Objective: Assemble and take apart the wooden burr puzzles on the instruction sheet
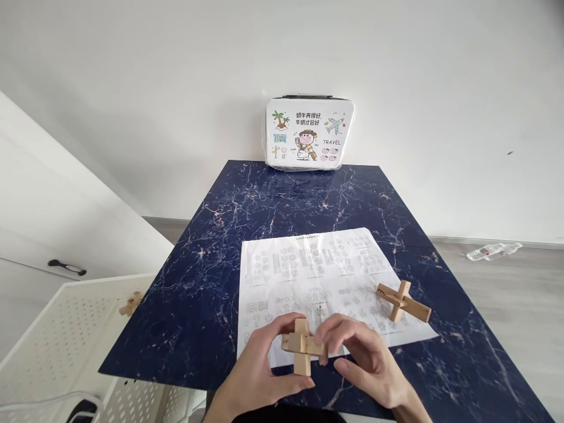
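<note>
My left hand (258, 367) grips a cross of interlocked wooden puzzle blocks (302, 348) at the near edge of the table, index finger at its top and thumb at its bottom. Dark marks show on the block's left arm. At the right end of that cross are the bent fingertips of my right hand (363, 358), seemingly touching it; the thumb stays apart from them. Beneath both hands lies a printed instruction sheet (286, 294) with rows of small diagrams. A second wooden cross (400, 301) rests on the sheet's right edge.
The table (211, 276) has a dark blue marbled top. A white case with cartoon prints (308, 132) stands at its far edge by the wall. Left of it is a white perforated surface (70, 329) with a wooden piece (131, 304). Plastic bottles (493, 251) lie on the right floor.
</note>
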A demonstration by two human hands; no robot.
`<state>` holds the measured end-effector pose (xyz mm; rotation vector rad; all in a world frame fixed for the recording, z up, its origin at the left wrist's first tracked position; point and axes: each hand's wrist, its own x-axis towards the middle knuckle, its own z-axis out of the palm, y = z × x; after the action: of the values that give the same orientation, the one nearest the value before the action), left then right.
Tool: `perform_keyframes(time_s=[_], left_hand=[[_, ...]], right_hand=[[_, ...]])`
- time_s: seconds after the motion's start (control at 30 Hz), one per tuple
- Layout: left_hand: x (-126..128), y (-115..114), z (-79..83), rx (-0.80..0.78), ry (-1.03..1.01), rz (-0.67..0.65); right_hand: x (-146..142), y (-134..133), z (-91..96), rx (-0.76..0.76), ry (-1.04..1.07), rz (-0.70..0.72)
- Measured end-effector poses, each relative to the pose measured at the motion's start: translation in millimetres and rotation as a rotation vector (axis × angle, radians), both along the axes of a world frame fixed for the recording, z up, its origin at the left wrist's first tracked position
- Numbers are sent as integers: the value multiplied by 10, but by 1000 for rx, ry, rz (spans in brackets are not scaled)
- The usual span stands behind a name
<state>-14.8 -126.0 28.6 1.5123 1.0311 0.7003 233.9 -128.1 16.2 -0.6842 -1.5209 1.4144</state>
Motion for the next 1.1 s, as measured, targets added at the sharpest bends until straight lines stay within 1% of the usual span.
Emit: perform_keyframes(time_s=[0.07,0.13,0.23,0.3,0.4,0.53,0.67,0.77,0.83,0.93,1.0,1.1], left_hand=[[19,6,-23,18,32,37],[20,3,-69,45,68,70],[2,-16,-149,78,110,125],[-12,-31,-188,85,132,144],[-19,-49,-207,84,143,151],[-6,-50,-185,54,135,156],[0,-40,-155,14,128,117],[-3,-34,-137,24,141,99],[-2,-25,-121,44,130,89],[9,-3,-94,27,49,65],[17,10,-80,3,5,63],[27,21,-69,-2,-8,58]], right_hand=[[-22,14,-21,44,-95,-74],[-61,33,-53,108,-245,-130],[-127,59,-107,174,-443,-138],[-156,68,-135,196,-515,-126],[-164,69,-151,212,-544,-97],[-152,60,-146,210,-567,-75],[-154,60,-150,233,-567,-85],[-158,64,-168,297,-553,-112],[-156,64,-184,373,-550,-147],[-148,63,-200,498,-567,-206],[-142,63,-201,526,-590,-231],[-141,64,-194,510,-620,-233]])
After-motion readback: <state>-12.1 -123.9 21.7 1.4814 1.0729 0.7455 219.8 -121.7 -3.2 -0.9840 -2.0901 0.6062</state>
